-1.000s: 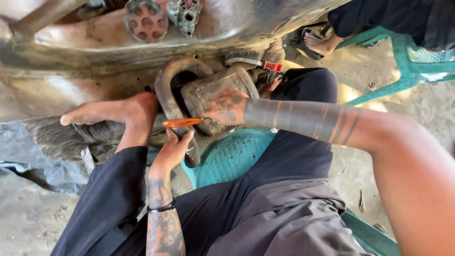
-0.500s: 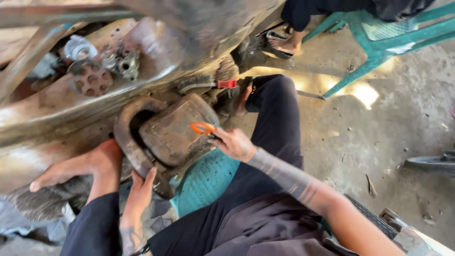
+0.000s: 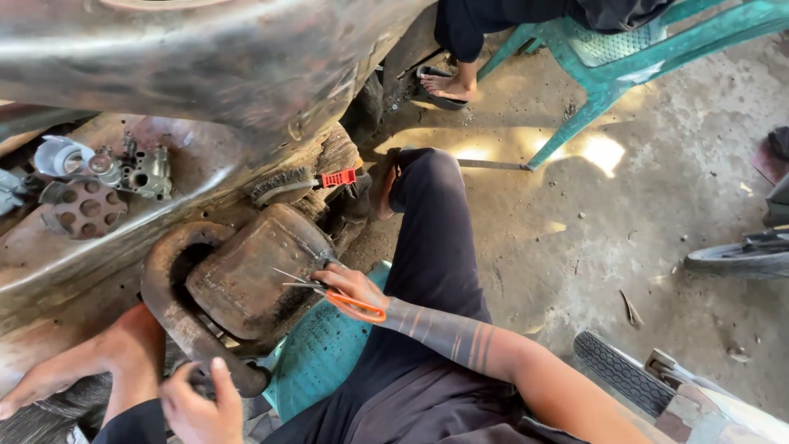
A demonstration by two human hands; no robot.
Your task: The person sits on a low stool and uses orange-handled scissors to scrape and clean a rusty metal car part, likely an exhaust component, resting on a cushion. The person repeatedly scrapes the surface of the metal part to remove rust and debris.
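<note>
Now my right hand (image 3: 349,284) has its fingers clamped on orange-handled scissors (image 3: 333,292), blades touching the rusty exhaust muffler (image 3: 246,275) lying across my lap, left of my raised knee. Near left, my left hand (image 3: 197,403) wraps the muffler's curved pipe (image 3: 168,308) (fingers closed around it). A wire brush (image 3: 300,182) lies just beyond.

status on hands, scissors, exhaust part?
Right hand grips orange-handled scissors, blades open at the rusty muffler box. Left hand grips the curved exhaust pipe. Wire brush lies behind, clear.
</note>
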